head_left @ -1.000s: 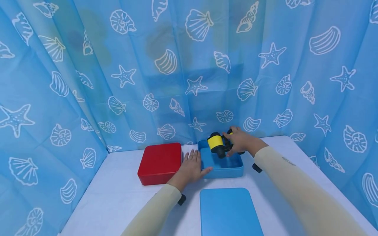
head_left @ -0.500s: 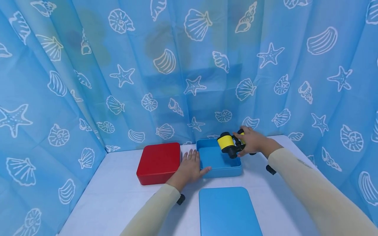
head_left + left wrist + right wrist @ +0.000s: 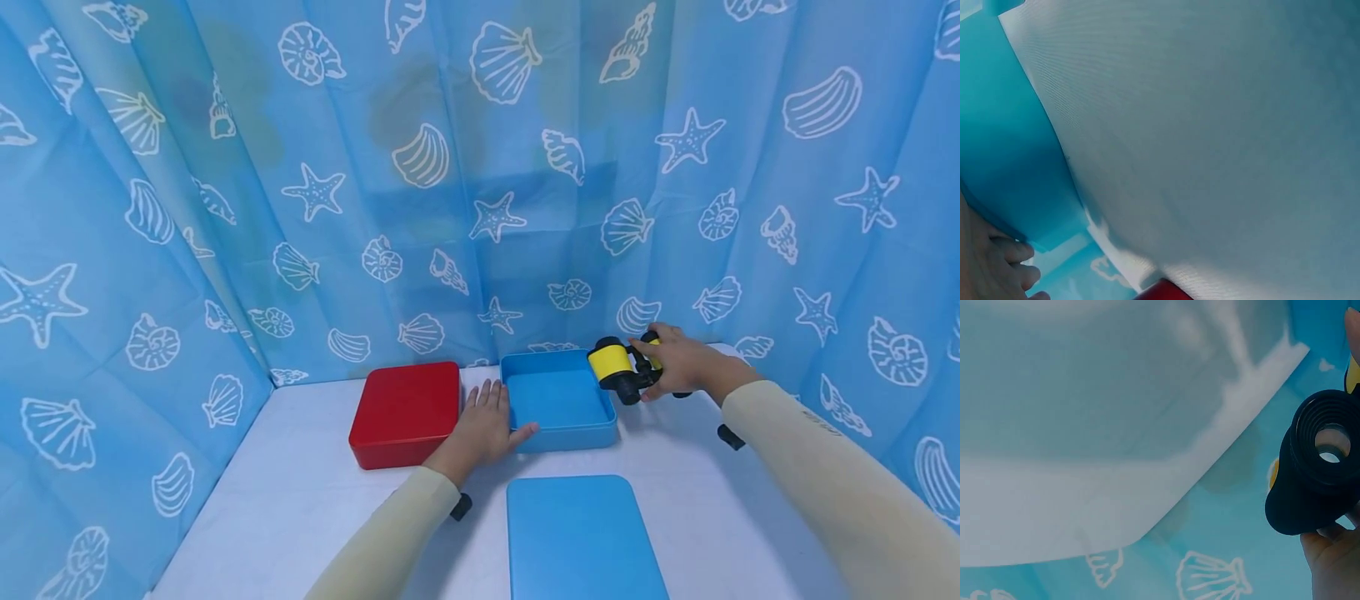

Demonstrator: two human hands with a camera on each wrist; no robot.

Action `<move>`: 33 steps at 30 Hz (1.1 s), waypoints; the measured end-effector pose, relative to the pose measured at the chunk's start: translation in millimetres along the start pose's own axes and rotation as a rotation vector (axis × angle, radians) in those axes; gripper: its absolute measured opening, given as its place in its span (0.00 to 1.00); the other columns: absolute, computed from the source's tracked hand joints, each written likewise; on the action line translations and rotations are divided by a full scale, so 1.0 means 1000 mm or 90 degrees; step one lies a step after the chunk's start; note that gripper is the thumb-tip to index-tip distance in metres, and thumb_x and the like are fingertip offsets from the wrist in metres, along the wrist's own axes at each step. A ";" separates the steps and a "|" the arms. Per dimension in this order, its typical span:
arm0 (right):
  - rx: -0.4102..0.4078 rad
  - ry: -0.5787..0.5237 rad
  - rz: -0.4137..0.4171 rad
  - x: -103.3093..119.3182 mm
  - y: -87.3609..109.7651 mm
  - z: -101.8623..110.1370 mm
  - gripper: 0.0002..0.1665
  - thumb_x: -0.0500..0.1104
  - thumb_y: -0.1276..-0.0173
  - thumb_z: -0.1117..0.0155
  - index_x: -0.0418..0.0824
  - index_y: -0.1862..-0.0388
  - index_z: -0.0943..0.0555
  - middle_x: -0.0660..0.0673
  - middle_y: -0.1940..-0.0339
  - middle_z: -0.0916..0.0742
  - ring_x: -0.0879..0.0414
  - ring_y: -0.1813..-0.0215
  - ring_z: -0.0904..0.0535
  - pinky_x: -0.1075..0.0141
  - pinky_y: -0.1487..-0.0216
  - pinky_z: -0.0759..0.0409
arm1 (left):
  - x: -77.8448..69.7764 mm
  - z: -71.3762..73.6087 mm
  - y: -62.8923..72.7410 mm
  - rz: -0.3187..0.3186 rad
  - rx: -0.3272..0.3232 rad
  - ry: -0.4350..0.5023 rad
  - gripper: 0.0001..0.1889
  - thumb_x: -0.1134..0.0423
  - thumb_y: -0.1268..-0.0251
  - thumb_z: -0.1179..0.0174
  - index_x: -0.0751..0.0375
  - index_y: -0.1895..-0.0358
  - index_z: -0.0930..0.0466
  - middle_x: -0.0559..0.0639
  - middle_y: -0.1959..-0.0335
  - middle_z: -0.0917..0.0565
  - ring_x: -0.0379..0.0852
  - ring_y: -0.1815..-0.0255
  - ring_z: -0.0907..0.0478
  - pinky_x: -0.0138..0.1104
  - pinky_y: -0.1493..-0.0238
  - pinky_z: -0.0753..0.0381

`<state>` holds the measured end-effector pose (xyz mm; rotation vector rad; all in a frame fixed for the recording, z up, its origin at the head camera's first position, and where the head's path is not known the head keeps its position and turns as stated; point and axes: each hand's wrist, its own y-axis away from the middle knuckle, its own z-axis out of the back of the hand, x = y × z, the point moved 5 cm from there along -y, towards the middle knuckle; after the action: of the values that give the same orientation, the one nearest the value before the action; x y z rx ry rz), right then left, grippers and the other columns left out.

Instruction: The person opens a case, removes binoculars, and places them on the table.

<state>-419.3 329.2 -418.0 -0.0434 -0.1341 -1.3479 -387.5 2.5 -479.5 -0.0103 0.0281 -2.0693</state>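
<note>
Around the open-topped, light-blue rectangular box (image 3: 567,439), you have a glossy red square box (image 3: 408,408) at 9 o'clock, a flat blue rectangular panel with rounded corners (image 3: 585,537) at 6 o'clock, and a blue curtain printed with white shells and starfish (image 3: 345,108) close behind at 12. All three lie or stand on or beside the white cloth-covered table (image 3: 300,492). The light-blue box's right wall is the nearest obstacle to what you carry — the head view overlaps the two, and you cannot tell from it whether they touch.

Your left hand (image 3: 483,423) lies along that box's left wall, between it and the red box, fingers straight and side by side, thumb spread towards 3 o'clock by the near corner.

The yellow-and-black binoculars (image 3: 612,362) are at about 2 to 3 o'clock of the light-blue box, in your right hand (image 3: 684,364), whose fingers and thumb are clamped round the right barrel. Their barrels' long axis runs roughly from 11 to 5 o'clock — wide ends away from you, narrow eyepieces towards you. The right wrist view shows a ridged black eyecup (image 3: 1302,464) facing its camera.
</note>
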 end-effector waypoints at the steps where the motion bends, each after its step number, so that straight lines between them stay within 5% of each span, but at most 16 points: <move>1: -0.002 0.003 0.000 -0.002 0.002 0.001 0.71 0.72 0.62 0.23 0.45 0.23 0.42 0.27 0.27 0.46 0.28 0.32 0.44 0.29 0.46 0.34 | 0.000 0.000 0.000 -0.001 -0.001 0.000 0.53 0.23 0.39 0.67 0.59 0.22 0.57 0.55 0.22 0.50 0.57 0.23 0.56 0.51 0.27 0.52; 17: -0.003 0.022 -0.013 -0.030 0.017 -0.014 0.69 0.69 0.64 0.21 0.43 0.25 0.38 0.26 0.30 0.44 0.27 0.34 0.43 0.29 0.45 0.34 | -0.001 0.002 0.001 0.000 -0.007 0.011 0.52 0.23 0.38 0.66 0.59 0.21 0.57 0.55 0.22 0.49 0.57 0.23 0.55 0.51 0.28 0.51; 33: 0.031 -0.031 -0.060 -0.047 0.026 -0.034 0.71 0.64 0.65 0.17 0.40 0.25 0.40 0.24 0.28 0.49 0.24 0.32 0.51 0.26 0.45 0.40 | 0.000 0.004 0.001 0.000 -0.001 0.004 0.52 0.23 0.38 0.66 0.59 0.21 0.58 0.55 0.22 0.49 0.56 0.23 0.56 0.51 0.27 0.52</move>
<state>-401.7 376.6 -456.3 -0.0298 -0.2128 -1.4383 -386.1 1.9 -475.7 -0.0044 0.0333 -2.0686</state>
